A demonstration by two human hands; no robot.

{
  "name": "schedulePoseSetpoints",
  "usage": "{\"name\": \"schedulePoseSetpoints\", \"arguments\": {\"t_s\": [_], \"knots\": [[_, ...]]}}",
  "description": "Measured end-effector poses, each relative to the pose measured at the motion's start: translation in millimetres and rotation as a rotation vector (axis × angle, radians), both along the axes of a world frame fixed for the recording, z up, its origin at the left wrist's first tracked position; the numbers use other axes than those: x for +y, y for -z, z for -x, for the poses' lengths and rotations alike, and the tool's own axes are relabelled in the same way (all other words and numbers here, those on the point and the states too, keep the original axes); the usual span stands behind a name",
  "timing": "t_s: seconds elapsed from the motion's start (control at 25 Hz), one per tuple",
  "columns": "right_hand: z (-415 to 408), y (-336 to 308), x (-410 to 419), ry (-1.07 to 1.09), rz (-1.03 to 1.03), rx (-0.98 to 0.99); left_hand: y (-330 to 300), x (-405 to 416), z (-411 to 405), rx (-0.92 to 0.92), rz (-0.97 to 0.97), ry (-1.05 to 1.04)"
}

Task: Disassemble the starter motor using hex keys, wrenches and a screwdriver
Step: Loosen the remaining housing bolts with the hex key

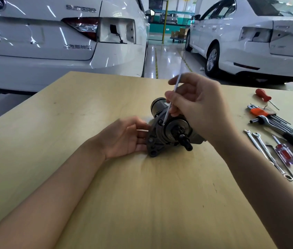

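While the starter motor [171,128] lies on its side near the middle of the counter [88,177], its shaft end pointing toward five o'clock, it is steadied from nine o'clock by the left hand [124,139], whose fingers are laid fairly straight against the mounting flange, apparently so the housing cannot roll or turn. A long thin hex key [172,97] is pinched between thumb and fingers of the right hand [198,105] at twelve o'clock; its tip is set at a bolt head on the front face, presumably for loosening. The key is blurred, so seating in the socket cannot be confirmed. At three o'clock, spare tools are kept within reach: a hex key set [268,115], wrenches [266,151] and a red-handled screwdriver [286,153].
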State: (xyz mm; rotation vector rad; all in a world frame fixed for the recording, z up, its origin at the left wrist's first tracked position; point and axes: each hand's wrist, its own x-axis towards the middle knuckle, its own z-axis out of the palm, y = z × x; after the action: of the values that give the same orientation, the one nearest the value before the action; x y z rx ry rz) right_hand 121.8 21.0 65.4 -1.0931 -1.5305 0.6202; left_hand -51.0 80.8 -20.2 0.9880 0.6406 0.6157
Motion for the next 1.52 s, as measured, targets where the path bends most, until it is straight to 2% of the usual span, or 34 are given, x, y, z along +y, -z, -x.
{"name": "schedulePoseSetpoints", "arguments": {"t_s": [0.08,0.24,0.32,0.4,0.48,0.52,0.56,0.64,0.68,0.76,0.88,1.52], "knots": [[13.0,-4.1,3.0,0.018,-0.133,-0.306,-0.6,-0.1,0.1,-0.007,0.039,-0.036],[44.9,4.5,-9.2,-0.132,-0.323,-1.151,3.7,3.9,3.5,0.003,0.027,-0.129],[53.8,16.2,-18.7,-0.21,-0.313,-1.379,3.3,4.3,4.6,0.018,0.044,-0.103],[48.8,20.5,-23.3,-0.259,-0.324,-1.441,0.7,2.3,4.7,-0.025,0.102,-0.017],[34.8,19.7,-23.6,-0.283,-0.434,-1.264,2.8,3.7,3.7,-0.063,0.088,-0.014],[26.6,21.4,-23.3,-0.225,-0.466,-1.028,2.9,3.4,3.1,-0.067,0.057,-0.024],[16.3,24.3,-24.9,-0.146,-0.438,-0.676,3.7,3.2,2.5,-0.048,0.023,-0.038],[-3.3,29.6,-28.2,-0.053,-0.235,0.066,3.0,2.9,1.2,0.006,0.043,-0.065],[-10.6,31.2,-29.4,-0.032,-0.088,0.338,3.5,3.7,0.6,0.017,0.063,-0.083],[-22.2,35.8,-26.3,0.009,0.16,0.581,3.8,5.6,0.0,0.018,0.075,-0.089],[-27.2,39.3,-20.9,0.046,0.288,0.684,3.6,5.0,0.3,-0.002,0.086,-0.069],[-25.4,41.1,-20.8,0.077,0.292,0.723,4.9,5.9,-0.6,-0.001,0.09,-0.042]]}}
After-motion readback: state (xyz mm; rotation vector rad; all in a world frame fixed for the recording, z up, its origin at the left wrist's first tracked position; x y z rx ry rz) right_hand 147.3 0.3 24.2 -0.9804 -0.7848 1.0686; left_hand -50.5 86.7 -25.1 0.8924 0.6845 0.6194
